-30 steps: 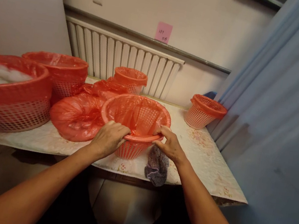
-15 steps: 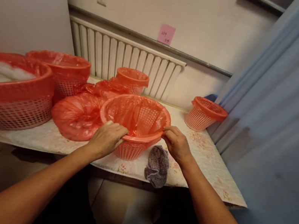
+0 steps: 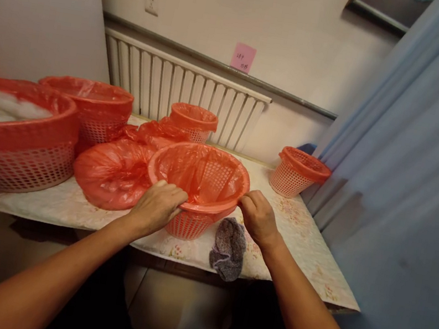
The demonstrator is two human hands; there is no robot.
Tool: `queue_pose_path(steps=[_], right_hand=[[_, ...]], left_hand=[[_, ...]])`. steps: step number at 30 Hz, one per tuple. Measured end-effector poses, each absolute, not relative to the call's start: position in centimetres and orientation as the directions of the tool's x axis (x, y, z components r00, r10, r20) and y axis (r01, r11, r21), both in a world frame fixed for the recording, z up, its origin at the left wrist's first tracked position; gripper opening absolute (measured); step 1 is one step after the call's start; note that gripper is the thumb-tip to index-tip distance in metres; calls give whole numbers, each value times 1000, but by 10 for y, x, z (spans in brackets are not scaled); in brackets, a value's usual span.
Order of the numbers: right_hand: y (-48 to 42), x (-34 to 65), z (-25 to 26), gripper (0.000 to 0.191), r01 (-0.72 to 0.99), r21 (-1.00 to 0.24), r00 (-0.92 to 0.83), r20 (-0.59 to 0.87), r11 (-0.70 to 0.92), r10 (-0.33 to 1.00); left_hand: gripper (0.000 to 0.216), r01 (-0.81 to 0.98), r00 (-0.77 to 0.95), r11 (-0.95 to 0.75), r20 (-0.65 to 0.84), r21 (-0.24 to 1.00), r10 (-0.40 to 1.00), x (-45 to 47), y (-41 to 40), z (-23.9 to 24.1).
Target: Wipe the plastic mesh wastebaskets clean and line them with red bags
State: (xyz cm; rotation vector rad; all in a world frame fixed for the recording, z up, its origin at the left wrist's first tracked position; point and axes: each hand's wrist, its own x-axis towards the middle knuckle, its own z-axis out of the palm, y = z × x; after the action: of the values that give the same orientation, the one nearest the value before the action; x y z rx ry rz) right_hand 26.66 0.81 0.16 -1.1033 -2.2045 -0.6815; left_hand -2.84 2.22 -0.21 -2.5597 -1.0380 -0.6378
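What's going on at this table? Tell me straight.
A person has both hands on the near rim of a red lattice basket on the table. The left hand and right hand each grip the rim, where its thin red bag liner folds over. A grey cloth lies beside it. Other red baskets stand further back.

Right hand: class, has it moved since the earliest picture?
Yes. The right hand has slid rightward along the rim of the bag-lined basket. It now lies right of the grey cloth, no longer directly above it.
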Motion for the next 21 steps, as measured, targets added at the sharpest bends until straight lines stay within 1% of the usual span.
queue_pose_path(steps=[4,8,10,12,13,14,16,17,18,19,20,21], right_hand=[[7,267,0,24,835,185,-492,671,518,554],[7,269,0,26,826,158,-497,656,541,568],[7,271,0,24,830,127,-478,663,543,576],[8,272,-3,17,850,44,-407,689,526,600],[9,272,-5,13,861,-31,-342,704,508,623],[10,273,-8,10,867,-133,-253,713,481,654],[12,274,-16,11,816,-414,-14,682,403,731],[13,274,-20,15,733,-580,114,618,354,778],[15,274,-25,22,603,-739,221,516,300,828],[16,273,-29,29,432,-869,285,386,242,877],[18,272,-34,37,240,-954,295,247,179,923],[19,271,-38,42,55,-992,261,125,115,957]], left_hand=[[13,706,647,-698,507,-117,570,-28,23,-2],[13,708,647,-697,504,-115,573,-29,23,-2],[12,710,645,-695,499,-113,578,-30,23,-2],[12,711,645,-694,497,-115,580,-30,24,-2],[12,712,645,-693,499,-116,579,-31,24,-2],[12,711,645,-693,499,-117,578,-31,24,-2],[12,709,647,-696,503,-118,573,-31,24,-2],[12,708,647,-697,505,-117,572,-31,24,-2],[12,707,646,-698,506,-115,571,-30,24,-2],[12,706,646,-699,508,-114,570,-30,23,-2],[12,706,646,-700,509,-113,569,-29,23,-2],[13,705,646,-700,510,-113,569,-29,23,-3]])
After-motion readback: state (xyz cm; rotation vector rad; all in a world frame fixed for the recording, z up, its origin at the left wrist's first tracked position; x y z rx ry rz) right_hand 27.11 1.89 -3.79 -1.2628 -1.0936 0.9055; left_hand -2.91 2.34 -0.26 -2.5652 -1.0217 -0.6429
